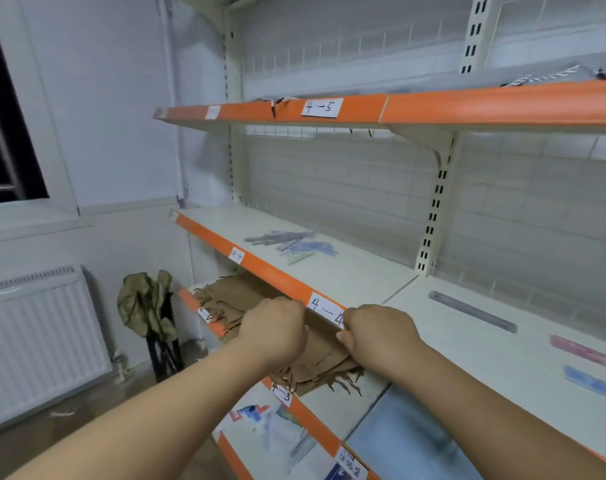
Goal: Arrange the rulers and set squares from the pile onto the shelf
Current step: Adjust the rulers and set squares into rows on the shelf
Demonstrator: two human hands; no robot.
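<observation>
My feed: left hand point(273, 330), right hand point(377, 330) curled at near edge of shelf point(346, 271); can't tell if either holds anything. Far left, well apart, sits pile point(287, 242); grey ruler point(472, 311) lies right. Risk: hasty grab fans loose pile, sliding pieces over front lip.

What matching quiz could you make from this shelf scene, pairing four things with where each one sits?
Things:
1. pile of rulers and set squares
2. grey ruler
3. brown paper pieces
4. radiator

Places:
A. on the wall under the window
B. one level below the 4-4 label
C. right section of the 4-4 shelf
D. left section of the 4-4 shelf

Pairs: 1-D, 2-C, 3-B, 4-A.
</observation>
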